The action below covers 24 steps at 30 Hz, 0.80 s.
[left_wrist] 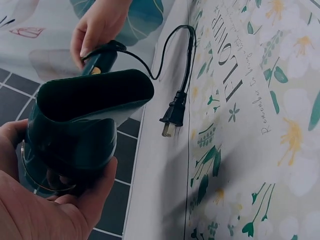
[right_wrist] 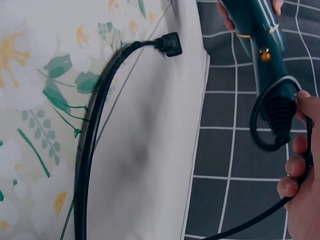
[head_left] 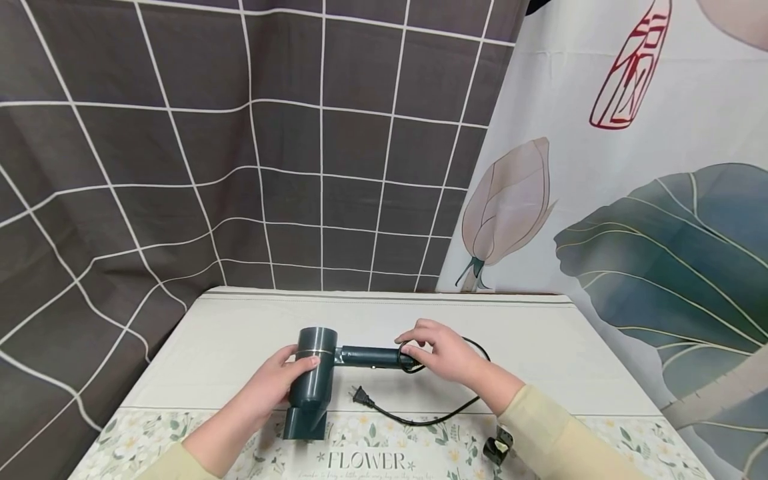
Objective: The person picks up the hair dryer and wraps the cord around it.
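A dark green hair dryer (head_left: 313,380) with a flat nozzle (head_left: 305,424) is held on its side by my left hand (head_left: 287,373), which grips the barrel with the thumb across it. The handle (head_left: 369,357) points right. At the handle's end my right hand (head_left: 441,352) pinches the black cord (right_wrist: 265,217), part of which loops around the handle's tip. From there the cord curves down over the table to a two-pin plug (head_left: 362,397). The left wrist view looks into the nozzle's wide slot, and the right wrist view shows the ribbed cord sleeve (right_wrist: 279,117).
A white cloth with a floral band and the word FLOWER covers the table (head_left: 258,320). Beside my right sleeve lies a small black object (head_left: 498,445). A dark grid curtain (head_left: 288,147) hangs behind, with a white lotus-print curtain (head_left: 540,100) on the right.
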### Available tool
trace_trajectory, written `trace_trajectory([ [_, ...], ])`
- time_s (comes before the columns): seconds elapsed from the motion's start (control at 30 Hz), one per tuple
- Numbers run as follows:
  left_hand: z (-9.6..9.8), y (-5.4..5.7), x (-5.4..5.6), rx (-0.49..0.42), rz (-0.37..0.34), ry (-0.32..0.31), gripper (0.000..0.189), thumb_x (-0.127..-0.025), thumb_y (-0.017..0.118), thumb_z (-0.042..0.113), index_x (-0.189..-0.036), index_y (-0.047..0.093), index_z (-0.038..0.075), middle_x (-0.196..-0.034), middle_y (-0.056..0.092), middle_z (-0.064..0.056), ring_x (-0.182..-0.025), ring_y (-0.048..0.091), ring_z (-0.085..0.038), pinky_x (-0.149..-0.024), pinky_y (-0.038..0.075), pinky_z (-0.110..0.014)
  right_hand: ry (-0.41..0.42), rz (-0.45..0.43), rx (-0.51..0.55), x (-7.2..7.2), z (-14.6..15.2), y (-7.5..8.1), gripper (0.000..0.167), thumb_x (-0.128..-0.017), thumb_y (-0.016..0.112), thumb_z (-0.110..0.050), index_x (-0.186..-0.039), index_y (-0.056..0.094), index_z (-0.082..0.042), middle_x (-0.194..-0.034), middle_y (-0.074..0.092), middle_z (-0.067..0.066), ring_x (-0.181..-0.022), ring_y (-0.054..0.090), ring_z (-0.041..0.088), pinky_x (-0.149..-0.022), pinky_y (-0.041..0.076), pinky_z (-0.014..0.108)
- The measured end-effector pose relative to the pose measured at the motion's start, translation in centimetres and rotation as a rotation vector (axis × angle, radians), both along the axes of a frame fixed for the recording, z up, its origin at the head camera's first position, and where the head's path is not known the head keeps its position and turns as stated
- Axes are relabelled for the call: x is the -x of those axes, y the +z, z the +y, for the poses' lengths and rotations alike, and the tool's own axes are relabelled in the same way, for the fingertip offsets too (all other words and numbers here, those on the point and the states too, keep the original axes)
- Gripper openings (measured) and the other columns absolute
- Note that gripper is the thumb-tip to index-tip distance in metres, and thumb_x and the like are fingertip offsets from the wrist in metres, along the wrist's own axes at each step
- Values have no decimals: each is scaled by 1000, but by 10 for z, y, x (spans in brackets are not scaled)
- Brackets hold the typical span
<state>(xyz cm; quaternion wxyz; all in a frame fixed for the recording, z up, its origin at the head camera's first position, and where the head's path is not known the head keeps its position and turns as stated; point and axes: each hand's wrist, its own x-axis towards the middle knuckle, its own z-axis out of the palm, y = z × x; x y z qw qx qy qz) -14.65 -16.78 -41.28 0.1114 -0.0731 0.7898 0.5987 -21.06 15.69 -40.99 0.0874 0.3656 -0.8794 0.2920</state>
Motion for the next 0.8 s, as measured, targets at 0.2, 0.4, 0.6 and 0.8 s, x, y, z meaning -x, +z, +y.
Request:
trace_trajectory([
  [0.2,0,-2,0,-17,-2,-16,79,-92,63,51,-149,36,4,-123,62,-22,-104,66,-31,-89,51,-57,25,-148,72,6,4,2,21,-99,63,-30,-115,74,-24,-81,53,-13,-70,45,8,-63,41,26],
  [0.4,0,-4,1,-57,-2,-31,79,-93,62,52,-150,35,4,-126,60,-23,-107,64,-33,-89,51,-58,61,-253,131,11,8,0,23,-100,60,-25,-117,74,-17,-87,61,-5,-74,48,10,-67,44,28],
  [0.6,0,-6,1,-117,-12,-42,79,-91,63,51,-149,37,4,-122,62,-17,-105,65,-29,-90,51,-54,71,-321,137,15,12,-4,27,-102,57,-25,-121,72,-13,-95,66,1,-80,51,12,-72,44,29],
  [0.8,1,-7,1,-162,-28,-47,78,-91,63,50,-150,36,5,-125,61,-17,-110,63,-30,-94,48,-55,73,-375,170,17,10,-9,28,-103,54,-18,-123,70,-6,-106,68,3,-94,57,11,-82,48,30],
])
